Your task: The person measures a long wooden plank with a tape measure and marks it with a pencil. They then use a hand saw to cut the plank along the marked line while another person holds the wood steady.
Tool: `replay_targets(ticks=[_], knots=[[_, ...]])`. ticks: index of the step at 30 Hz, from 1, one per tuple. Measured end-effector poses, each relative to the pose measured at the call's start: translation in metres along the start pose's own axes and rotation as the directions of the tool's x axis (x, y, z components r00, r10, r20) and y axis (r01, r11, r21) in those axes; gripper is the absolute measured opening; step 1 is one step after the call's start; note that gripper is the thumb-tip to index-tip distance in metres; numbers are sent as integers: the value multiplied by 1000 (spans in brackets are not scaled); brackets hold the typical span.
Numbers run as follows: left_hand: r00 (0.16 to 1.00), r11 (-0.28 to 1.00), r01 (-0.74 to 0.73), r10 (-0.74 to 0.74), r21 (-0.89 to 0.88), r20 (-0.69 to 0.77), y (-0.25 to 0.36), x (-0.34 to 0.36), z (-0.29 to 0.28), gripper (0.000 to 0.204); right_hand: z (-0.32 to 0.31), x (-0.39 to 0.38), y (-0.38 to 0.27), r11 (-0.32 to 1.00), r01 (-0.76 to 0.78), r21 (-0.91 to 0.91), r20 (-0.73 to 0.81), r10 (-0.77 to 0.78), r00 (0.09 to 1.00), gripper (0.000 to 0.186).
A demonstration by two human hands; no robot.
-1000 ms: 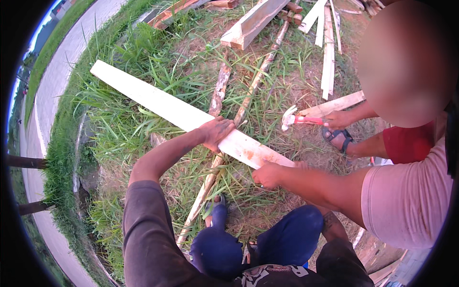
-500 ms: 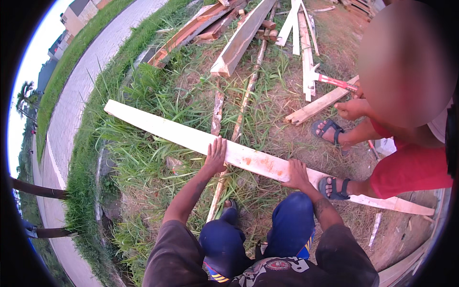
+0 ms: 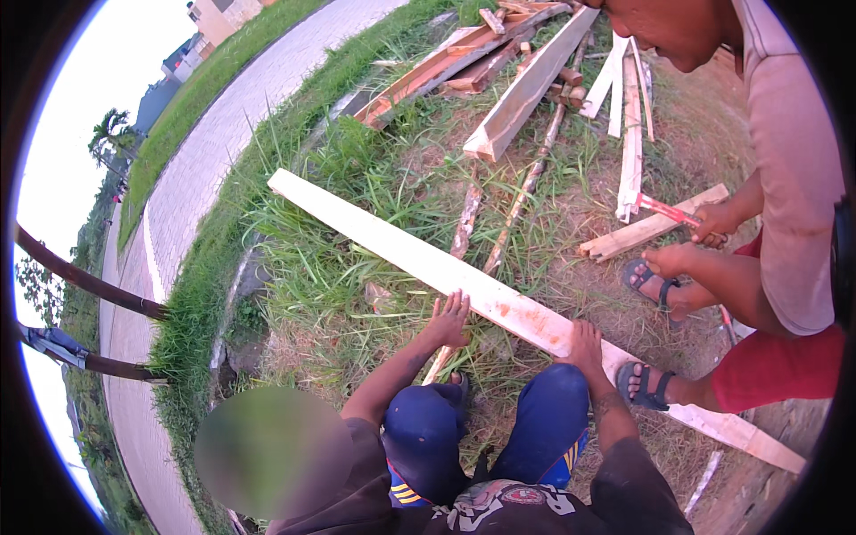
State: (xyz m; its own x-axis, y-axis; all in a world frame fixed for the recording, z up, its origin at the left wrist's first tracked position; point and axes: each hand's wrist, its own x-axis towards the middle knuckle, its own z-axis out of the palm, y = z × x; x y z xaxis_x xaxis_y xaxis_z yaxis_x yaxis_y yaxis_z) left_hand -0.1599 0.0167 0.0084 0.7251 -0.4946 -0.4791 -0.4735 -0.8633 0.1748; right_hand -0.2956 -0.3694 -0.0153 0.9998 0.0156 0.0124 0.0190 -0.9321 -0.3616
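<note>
A long pale wooden plank (image 3: 383,245) slants across the ground in front of my knees, from far left to near right. My left hand (image 3: 448,321) rests at its near edge around the middle, fingers stretched and apart. Farther right, my right hand (image 3: 585,348) is closed over the same edge, its fingers on the top face; the underside of this grip is hidden. Orange-brown smudges mark the wood between my hands. Beyond my right hand, a co-worker's sandalled foot (image 3: 647,385) presses on the plank. That person holds a red-handled hammer (image 3: 669,210).
Several boards and beams (image 3: 526,89) lie piled at the back. Thin poles (image 3: 528,192) run over the grass toward the plank. A short board (image 3: 655,223) lies by the co-worker's feet. At the left, dark posts (image 3: 98,287) stand beside a paved road (image 3: 201,147).
The view has shifted, so the scene sits farther right. My left hand has slid back toward the plank's near edge. The co-worker leans in and the hammer is lower, nearer the short board.
</note>
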Motion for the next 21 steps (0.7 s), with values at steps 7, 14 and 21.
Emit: replay_targets(ticks=[7,14,21], knots=[[999,999,20,-21,36,25,5,9,-9,133,-10,7,6,999,-9,38,-2,9,1000,101],[1000,985,-18,21,174,-16,3,4,-6,136,-7,1,1,998,38,59,-41,-36,999,100],[888,840,-345,437,418,-146,-12,54,-36,156,-27,143,-95,249,849,-465,758,-383,528,26]])
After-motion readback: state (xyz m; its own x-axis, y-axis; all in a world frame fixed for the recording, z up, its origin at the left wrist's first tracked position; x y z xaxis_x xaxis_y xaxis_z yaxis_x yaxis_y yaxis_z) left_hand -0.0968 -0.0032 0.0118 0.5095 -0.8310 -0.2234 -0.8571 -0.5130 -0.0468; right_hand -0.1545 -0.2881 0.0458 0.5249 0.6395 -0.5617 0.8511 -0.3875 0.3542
